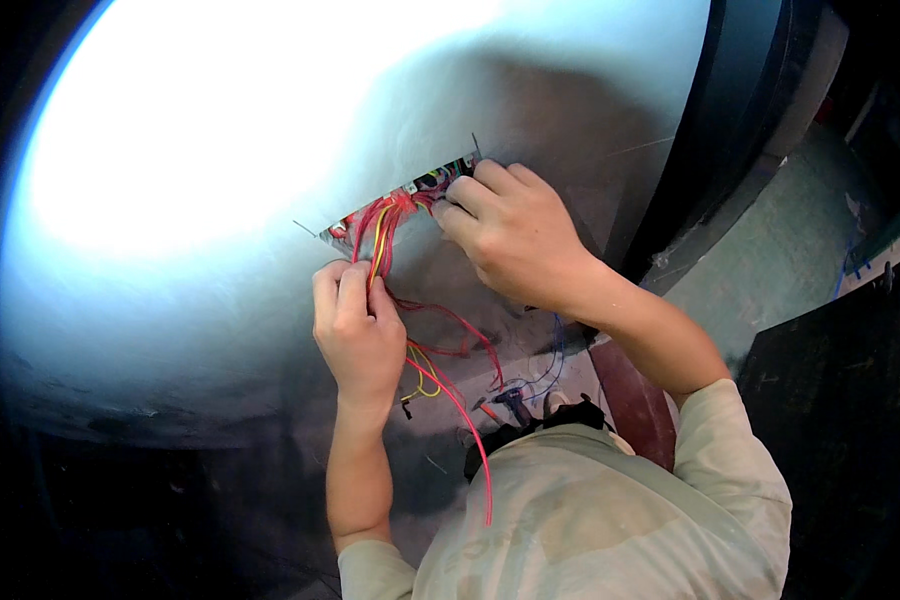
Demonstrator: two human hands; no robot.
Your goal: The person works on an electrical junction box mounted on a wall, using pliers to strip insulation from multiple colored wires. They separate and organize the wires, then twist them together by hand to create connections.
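Note:
A bundle of red and yellow wires (378,238) comes out of a rectangular electrical box (335,232) set into the pale wall. My left hand (355,315) is closed around the bundle just below the box, and the loose wire ends hang past it. One long red wire (467,425) trails down in front of my shirt. At the box's right end my right hand (505,225) has its fingers bent and pressed in near the wires. Whatever lies between those fingertips is hidden. Darker wires (432,181) show inside the opening.
Bright light falls on the wall (270,330) at the left. On the floor below lie a dark-handled tool (513,404) and a thin blue wire (558,360). A reddish-brown panel (635,405) stands beside me, and a black sheet-like object (840,400) is at the right.

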